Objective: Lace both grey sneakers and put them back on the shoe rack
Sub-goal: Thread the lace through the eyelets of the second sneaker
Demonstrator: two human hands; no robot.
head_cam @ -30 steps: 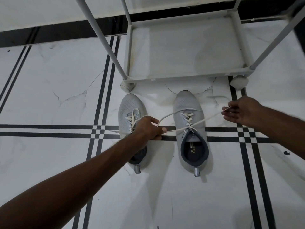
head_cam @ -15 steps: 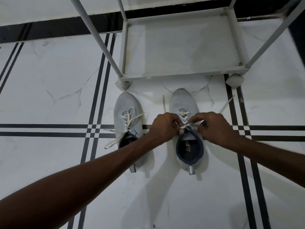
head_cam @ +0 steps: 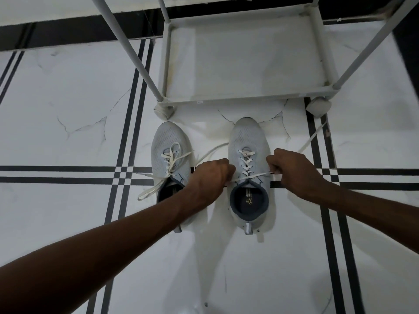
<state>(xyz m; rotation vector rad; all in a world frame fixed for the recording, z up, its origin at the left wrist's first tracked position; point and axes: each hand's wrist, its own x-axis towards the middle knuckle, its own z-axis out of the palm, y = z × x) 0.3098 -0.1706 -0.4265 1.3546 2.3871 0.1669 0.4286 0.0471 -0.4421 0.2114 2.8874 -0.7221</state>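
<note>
Both hands, left [head_cam: 209,177] and right [head_cam: 292,171], grip the right sneaker's [head_cam: 248,177] lace [head_cam: 246,164].

One view only, taken from a camera worn on the person's head. It looks forward and steeply down onto the tiled floor [head_cam: 68,109], so the floor fills nearly the whole frame. The lens is wide-angle: the straight black floor lines and the legs of the shoe rack [head_cam: 244,99] splay outward toward the edges. Both forearms enter from the bottom corners and run up toward the centre, where the left hand [head_cam: 209,177] and right hand [head_cam: 292,171] sit close to mid-frame. The two sneakers lie just beyond the centre, toes pointing away from the camera. The rack's bottom shelf occupies the upper part, its upper tiers cut off by the top edge. No second view exists for overlap.
</note>
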